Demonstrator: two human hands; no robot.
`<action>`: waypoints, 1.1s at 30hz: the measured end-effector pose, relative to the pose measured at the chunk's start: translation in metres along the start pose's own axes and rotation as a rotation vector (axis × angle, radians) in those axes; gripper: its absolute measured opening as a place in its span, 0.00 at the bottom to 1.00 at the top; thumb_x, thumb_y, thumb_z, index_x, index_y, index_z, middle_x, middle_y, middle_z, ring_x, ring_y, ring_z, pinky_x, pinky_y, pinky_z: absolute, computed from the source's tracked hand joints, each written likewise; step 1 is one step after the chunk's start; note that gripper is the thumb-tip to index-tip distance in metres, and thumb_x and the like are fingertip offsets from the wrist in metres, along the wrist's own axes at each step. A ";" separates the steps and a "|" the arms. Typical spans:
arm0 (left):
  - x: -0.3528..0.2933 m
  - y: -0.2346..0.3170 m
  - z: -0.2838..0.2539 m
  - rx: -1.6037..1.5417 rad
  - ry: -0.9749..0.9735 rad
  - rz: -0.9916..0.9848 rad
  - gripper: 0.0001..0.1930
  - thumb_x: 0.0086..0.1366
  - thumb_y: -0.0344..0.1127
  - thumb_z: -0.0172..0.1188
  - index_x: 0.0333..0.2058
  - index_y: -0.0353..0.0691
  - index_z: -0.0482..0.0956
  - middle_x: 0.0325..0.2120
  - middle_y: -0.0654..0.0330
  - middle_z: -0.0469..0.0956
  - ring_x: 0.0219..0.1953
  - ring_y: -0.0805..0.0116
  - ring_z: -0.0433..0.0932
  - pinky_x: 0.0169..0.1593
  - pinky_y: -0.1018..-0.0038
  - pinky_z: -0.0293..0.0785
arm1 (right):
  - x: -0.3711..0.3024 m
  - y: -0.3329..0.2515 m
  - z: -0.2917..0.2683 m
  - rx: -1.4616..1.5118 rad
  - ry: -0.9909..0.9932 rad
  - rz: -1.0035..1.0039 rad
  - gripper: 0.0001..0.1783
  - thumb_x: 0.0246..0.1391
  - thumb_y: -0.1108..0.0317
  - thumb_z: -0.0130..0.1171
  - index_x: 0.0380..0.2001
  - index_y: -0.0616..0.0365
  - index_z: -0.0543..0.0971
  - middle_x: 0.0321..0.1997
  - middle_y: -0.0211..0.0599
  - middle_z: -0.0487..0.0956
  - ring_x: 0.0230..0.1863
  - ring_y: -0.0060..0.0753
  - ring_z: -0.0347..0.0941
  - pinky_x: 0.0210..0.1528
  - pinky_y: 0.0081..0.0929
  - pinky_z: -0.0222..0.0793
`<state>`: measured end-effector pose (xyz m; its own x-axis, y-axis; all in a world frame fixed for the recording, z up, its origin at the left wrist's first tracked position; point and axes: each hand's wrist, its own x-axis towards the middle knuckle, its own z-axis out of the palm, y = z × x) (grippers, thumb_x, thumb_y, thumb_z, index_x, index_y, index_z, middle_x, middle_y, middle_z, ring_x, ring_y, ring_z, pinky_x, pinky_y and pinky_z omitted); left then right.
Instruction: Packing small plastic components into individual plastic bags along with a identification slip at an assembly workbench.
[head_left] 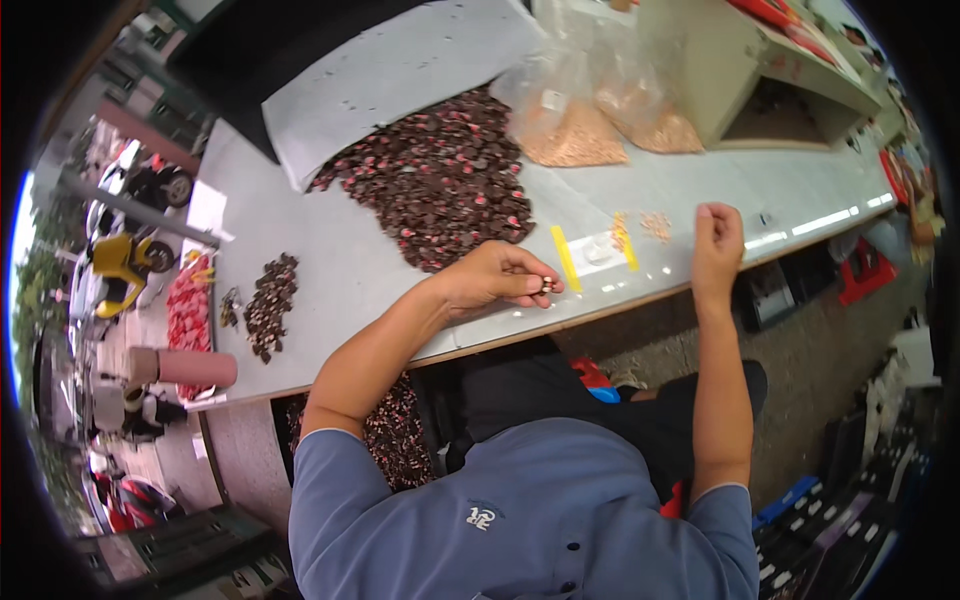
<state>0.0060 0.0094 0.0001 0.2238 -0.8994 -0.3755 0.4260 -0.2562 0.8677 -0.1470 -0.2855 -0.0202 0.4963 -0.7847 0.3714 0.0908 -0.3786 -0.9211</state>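
Over the table's front edge, my left hand (pixel 488 274) is closed, pinching a few small dark round pieces (pixel 547 286) with pale spots between thumb and fingertips. To the right, my right hand (pixel 718 238) is raised with fingers curled and pressed together; whatever they hold, if anything, is too small to make out. Between the hands, a white sheet (pixel 597 256) is fixed to the table with yellow tape strips. Tiny peach-coloured parts (pixel 655 227) lie scattered beside it, nearest my right hand. Beyond my left hand spreads a large heap of dark round pieces (pixel 450 170), some showing red.
Two clear bags of peach-coloured parts (pixel 575 138) stand at the back, beside a beige open box (pixel 720 90). A smaller dark pile (pixel 271 305) lies at left, near a pink bottle (pixel 195 368) and red-and-white pieces (pixel 190 310). Below the table edge sits a container of dark pieces (pixel 395 435).
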 end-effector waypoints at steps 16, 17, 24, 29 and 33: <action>-0.148 -0.012 -0.123 1.650 1.440 0.244 0.16 0.54 0.31 0.64 0.43 0.39 0.81 0.37 0.56 0.82 0.43 0.55 0.76 0.47 0.62 0.72 | 0.024 0.067 -0.024 -0.102 -0.043 -0.033 0.09 0.64 0.68 0.55 0.41 0.64 0.74 0.30 0.24 0.70 0.30 0.13 0.64 0.35 0.13 0.63; -0.161 -0.017 -0.131 1.708 1.462 0.183 0.16 0.53 0.31 0.65 0.43 0.39 0.81 0.36 0.56 0.82 0.43 0.55 0.76 0.47 0.61 0.72 | 0.024 0.064 -0.024 -0.102 -0.043 -0.028 0.09 0.64 0.68 0.55 0.41 0.64 0.74 0.30 0.24 0.70 0.30 0.13 0.64 0.35 0.13 0.63; -0.169 -0.021 -0.133 1.821 1.626 0.193 0.10 0.55 0.31 0.63 0.37 0.39 0.81 0.36 0.56 0.81 0.44 0.56 0.74 0.46 0.60 0.69 | 0.023 0.065 -0.028 -0.119 -0.071 -0.019 0.08 0.64 0.69 0.55 0.41 0.64 0.74 0.29 0.24 0.70 0.30 0.13 0.64 0.34 0.12 0.63; -0.123 -0.006 -0.107 1.331 1.109 0.479 0.14 0.55 0.30 0.66 0.42 0.42 0.78 0.42 0.56 0.77 0.48 0.55 0.74 0.51 0.63 0.71 | 0.023 0.063 -0.027 -0.129 -0.064 -0.044 0.08 0.64 0.69 0.55 0.41 0.63 0.73 0.28 0.24 0.71 0.28 0.12 0.64 0.31 0.12 0.61; -0.098 0.000 -0.100 1.341 0.906 0.464 0.16 0.55 0.27 0.67 0.42 0.42 0.76 0.40 0.56 0.73 0.46 0.55 0.74 0.49 0.65 0.72 | 0.021 0.062 -0.026 -0.124 -0.058 -0.046 0.08 0.64 0.69 0.55 0.40 0.63 0.74 0.27 0.23 0.71 0.27 0.11 0.63 0.29 0.12 0.60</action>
<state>0.0713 0.1331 0.0043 0.7074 -0.6231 0.3336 -0.7035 -0.5750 0.4177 -0.1537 -0.3382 -0.0669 0.5437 -0.7366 0.4021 0.0089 -0.4741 -0.8804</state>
